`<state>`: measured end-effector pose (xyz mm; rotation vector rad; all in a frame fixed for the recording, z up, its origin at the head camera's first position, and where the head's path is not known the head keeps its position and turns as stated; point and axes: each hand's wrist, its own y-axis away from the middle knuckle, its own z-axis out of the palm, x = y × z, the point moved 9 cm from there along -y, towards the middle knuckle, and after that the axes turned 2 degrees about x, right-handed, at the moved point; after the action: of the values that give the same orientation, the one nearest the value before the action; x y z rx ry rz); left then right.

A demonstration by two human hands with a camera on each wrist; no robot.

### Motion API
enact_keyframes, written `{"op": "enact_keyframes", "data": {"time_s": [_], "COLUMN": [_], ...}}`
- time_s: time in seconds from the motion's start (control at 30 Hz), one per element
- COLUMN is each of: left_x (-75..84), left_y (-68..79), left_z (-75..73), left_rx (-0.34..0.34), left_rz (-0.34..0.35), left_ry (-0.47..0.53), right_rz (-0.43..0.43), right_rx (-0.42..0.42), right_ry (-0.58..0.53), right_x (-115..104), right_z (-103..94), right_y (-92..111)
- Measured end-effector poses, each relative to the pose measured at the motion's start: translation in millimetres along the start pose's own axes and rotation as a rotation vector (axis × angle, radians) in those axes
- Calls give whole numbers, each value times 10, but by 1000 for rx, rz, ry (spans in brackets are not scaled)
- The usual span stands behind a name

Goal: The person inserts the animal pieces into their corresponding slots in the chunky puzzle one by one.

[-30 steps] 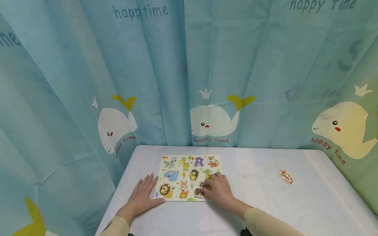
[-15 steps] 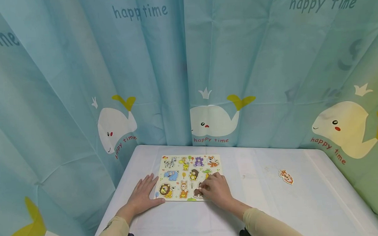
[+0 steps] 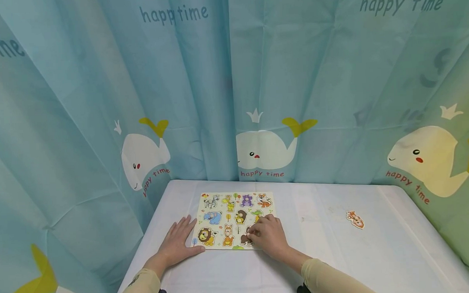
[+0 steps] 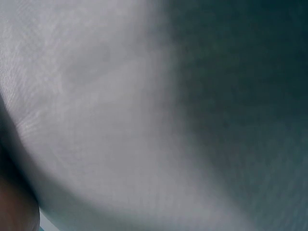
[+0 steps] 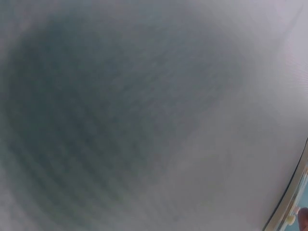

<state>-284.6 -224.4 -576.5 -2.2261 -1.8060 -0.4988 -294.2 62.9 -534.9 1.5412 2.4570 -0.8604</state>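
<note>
A pale wooden peg puzzle board (image 3: 218, 244) with several animal pieces lies on the white table in the head view. The left hand (image 3: 177, 240) rests with spread, straight fingers along the board's left edge, thumb at its lower left corner. Over the lower right corner, the right hand (image 3: 269, 235) has curled fingers and pinches a brown animal puzzle piece (image 3: 244, 239) that sits in or on its slot. That hand covers part of the brown piece and of the green crocodile piece (image 3: 257, 214). The left wrist view is mostly blurred cloth; in the right wrist view only the board's edge (image 5: 288, 204) and a fingertip show.
A loose orange-and-white animal puzzle piece (image 3: 355, 220) lies on the right part of the table (image 3: 323, 242). A blue curtain (image 3: 205, 100) with whale prints hangs behind and beside the table.
The right hand has shifted very slightly left over the brown animal puzzle piece, which lies a little differently at its slot. The left hand and the board have stayed put.
</note>
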Motion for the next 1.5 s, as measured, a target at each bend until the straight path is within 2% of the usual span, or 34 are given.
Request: {"op": "enact_keyframes", "data": {"time_s": [0.73, 1.5], "left_x": [20, 36], "left_y": [18, 12], "left_z": [-14, -24], "left_rx": [-9, -7], "left_rz": [-5, 2], "left_ry": [16, 16], "right_rz": [21, 47], "right_rx": [-24, -45], "right_ry": [29, 2], "right_x": [54, 69], "right_z": [59, 64], "right_y": [-1, -11]}}
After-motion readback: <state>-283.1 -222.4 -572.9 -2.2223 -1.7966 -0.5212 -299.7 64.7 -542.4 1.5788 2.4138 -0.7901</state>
